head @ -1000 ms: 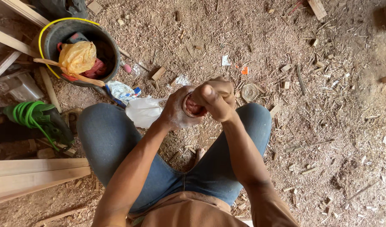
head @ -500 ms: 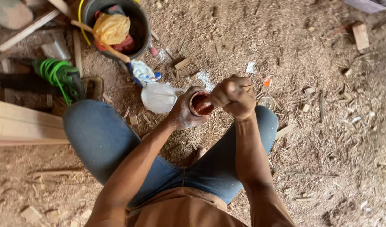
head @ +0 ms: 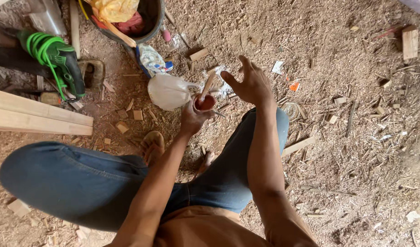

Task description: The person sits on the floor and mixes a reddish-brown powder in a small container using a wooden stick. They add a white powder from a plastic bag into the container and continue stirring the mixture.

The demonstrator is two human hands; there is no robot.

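Note:
My left hand (head: 194, 116) grips a small round container (head: 205, 102) with reddish-brown contents, held above the sawdust floor between my knees. A thin wooden stick (head: 207, 86) stands in the container, leaning up and to the right. My right hand (head: 250, 83) hovers just right of the stick with fingers spread and holds nothing. Both forearms reach forward over my blue-jeaned legs.
A white plastic bag (head: 169, 91) lies just left of the container. A black bucket (head: 150, 20) with yellow and red cloth stands at the top. A green power tool (head: 54, 57) and pale wooden planks (head: 38, 116) lie at left. Wood offcuts and shavings litter the ground.
My right hand has let go of the stick and opened, lifting away to the right. The view has shifted, so the bucket and tool sit higher in the frame.

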